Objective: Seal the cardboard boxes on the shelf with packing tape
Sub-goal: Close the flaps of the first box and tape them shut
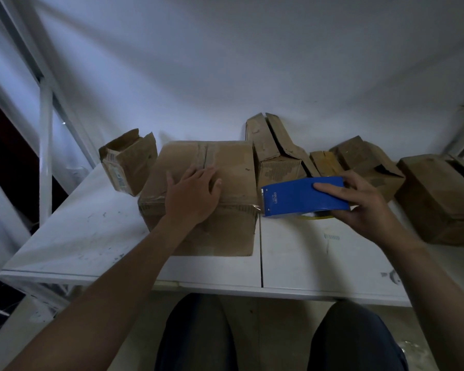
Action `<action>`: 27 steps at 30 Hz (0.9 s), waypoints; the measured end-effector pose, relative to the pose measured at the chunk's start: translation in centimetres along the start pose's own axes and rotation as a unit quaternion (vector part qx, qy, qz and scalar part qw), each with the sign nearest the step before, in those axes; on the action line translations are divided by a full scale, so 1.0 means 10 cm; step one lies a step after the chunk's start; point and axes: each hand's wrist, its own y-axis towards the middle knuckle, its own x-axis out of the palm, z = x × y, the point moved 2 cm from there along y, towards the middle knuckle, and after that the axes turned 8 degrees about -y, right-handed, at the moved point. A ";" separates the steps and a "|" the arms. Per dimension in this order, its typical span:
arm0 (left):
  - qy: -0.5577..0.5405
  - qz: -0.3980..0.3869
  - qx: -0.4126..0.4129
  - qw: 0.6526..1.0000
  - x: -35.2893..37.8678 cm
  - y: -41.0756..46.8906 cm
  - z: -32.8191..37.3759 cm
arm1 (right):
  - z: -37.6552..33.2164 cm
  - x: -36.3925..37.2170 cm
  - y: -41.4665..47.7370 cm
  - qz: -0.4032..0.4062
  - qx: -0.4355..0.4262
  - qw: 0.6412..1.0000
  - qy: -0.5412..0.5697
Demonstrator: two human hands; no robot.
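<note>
A large closed cardboard box (233, 167) stands on the white shelf (91, 236), with clear tape along its top seam and front top edge. My left hand (192, 194) lies flat on its lid, fingers straight. At the box's right edge my right hand (364, 204) grips a blue tape dispenser (292, 199). A strip of clear tape runs from the dispenser's left end to the box's front right corner.
A small open box (127, 164) sits at the back left. Behind and to the right stand a box with raised flaps (273, 153), two smaller boxes (364, 162) and a big one (437, 199) at far right. A white upright post (45, 156) rises at left.
</note>
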 end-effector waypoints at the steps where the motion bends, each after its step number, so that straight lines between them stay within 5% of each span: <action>1: 0.000 -0.001 0.000 1.000 -0.01 0.00 -0.01 | 0.00 0.05 0.00 -0.002 -0.001 1.000 0.001; 14: -0.029 -0.042 0.028 0.998 -0.29 -0.12 -0.49 | -0.60 0.63 -0.09 0.014 0.003 1.000 0.016; 27: -0.137 0.004 0.087 0.987 -0.13 -0.32 0.29 | -0.74 0.64 -0.13 0.015 0.022 1.000 0.015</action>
